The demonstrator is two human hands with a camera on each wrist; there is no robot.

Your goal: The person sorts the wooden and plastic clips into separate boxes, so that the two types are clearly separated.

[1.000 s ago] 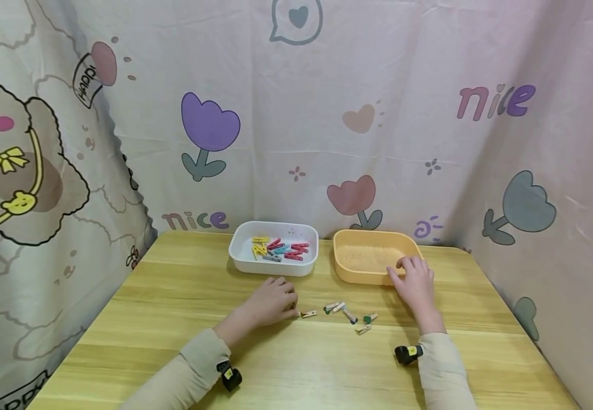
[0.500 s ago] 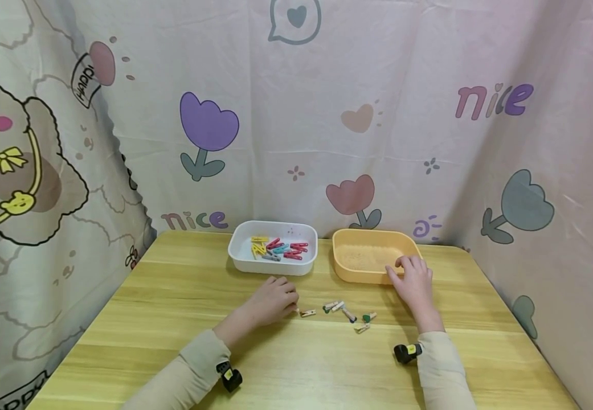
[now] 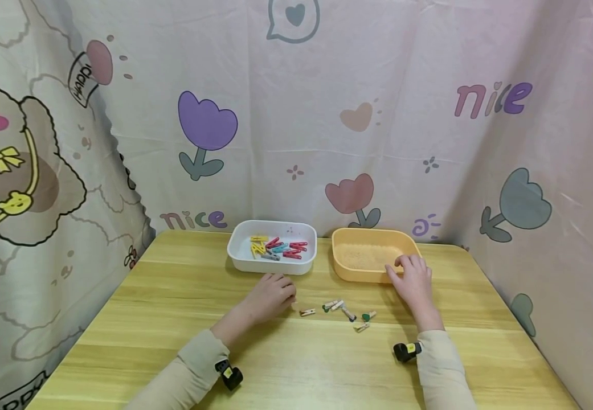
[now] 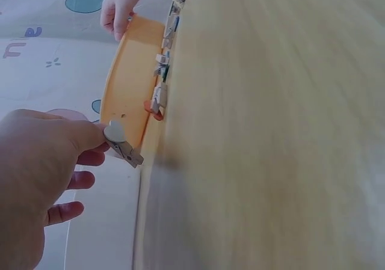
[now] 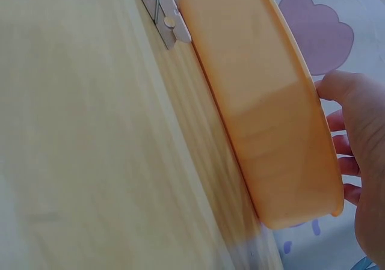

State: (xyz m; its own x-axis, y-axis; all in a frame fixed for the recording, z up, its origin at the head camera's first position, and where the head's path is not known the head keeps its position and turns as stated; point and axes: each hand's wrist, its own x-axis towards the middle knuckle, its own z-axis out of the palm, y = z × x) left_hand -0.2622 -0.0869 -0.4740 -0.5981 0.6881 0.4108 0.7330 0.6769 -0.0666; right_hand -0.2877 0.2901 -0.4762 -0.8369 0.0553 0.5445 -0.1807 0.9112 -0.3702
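My left hand (image 3: 270, 297) is above the table in front of the white tray. It pinches a small wooden clothespin (image 4: 124, 145) with a pale heart-like end between thumb and index finger; the other fingers are bent below. My right hand (image 3: 413, 283) is at the right front corner of the yellow-orange plastic box (image 3: 344, 274), thumb touching the rim (image 5: 301, 47) and fingers loosely bent over it. A grip on the box is not plain to see. Several wooden clothespins (image 3: 362, 327) lie between the hands, some with green or blue ends; the nearest clothespin (image 4: 157, 98) has an orange-red end.
The white tray (image 3: 270, 266) stands at the back, left of the yellow-orange box. Red, yellow, blue and grey plastic clothespins (image 3: 291, 254) lie in it. A patterned curtain (image 3: 296, 102) hangs behind the wooden table (image 3: 317, 370) and along both sides.
The left hand has lifted slightly off the table, bringing the pinched clothespin up, away from the loose ones. The right hand stays at the box corner. The view has shifted slightly.
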